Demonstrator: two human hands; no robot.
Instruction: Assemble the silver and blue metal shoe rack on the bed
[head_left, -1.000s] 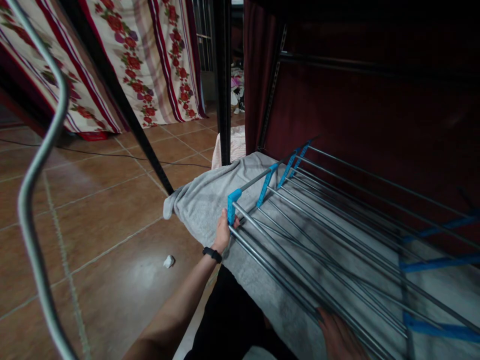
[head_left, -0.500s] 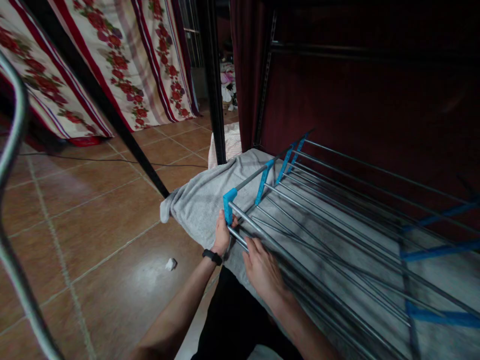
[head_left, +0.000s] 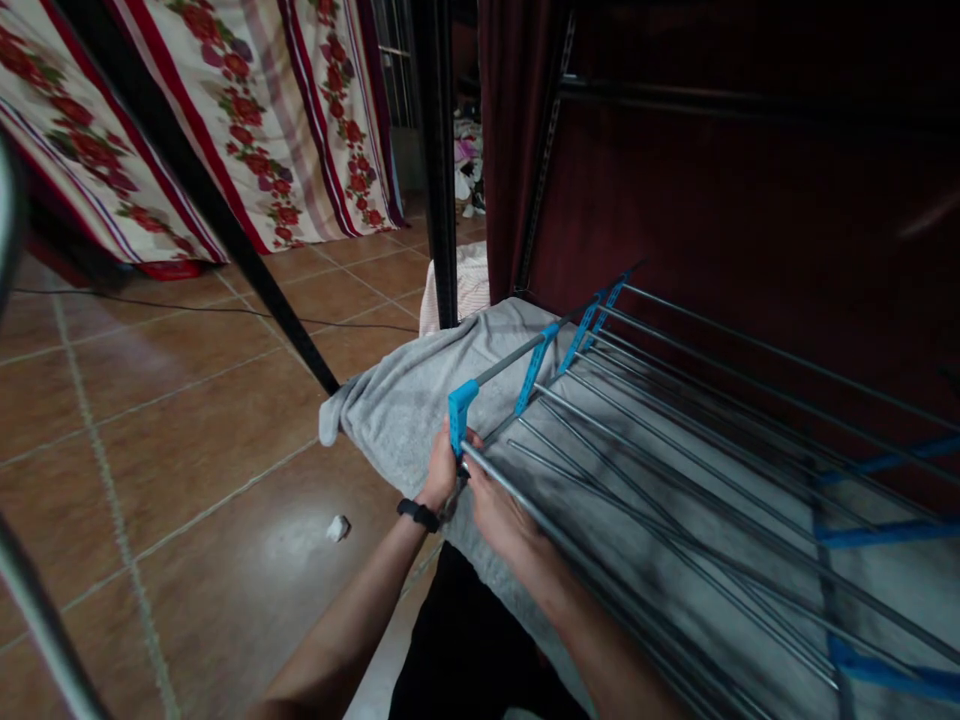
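Note:
A rack of grey metal rods (head_left: 630, 450) with blue plastic brackets lies on a grey blanket (head_left: 405, 400). My left hand (head_left: 441, 472), with a black band on its wrist, is closed round the lower part of the blue corner bracket (head_left: 461, 405). Close beside it, my right hand (head_left: 501, 512) is closed at the end of the front metal rod (head_left: 517, 490), just below the bracket. The rod passes over its fingers, so the fingertips are partly hidden. Other blue brackets (head_left: 534, 372) stand along the rack's side bar.
Black metal posts (head_left: 442, 180) rise beyond the blanket, and a dark red curtain (head_left: 712, 200) hangs behind the rack. A curved grey metal tube (head_left: 45, 610) crosses the left edge. On the tiled floor (head_left: 225, 430) lie a small white lump (head_left: 338, 528) and a thin cable (head_left: 225, 309).
My right hand has moved up and left along the rod to the corner bracket. The rod that met the bracket's upper part now meets it lower down. My left hand stays on the bracket.

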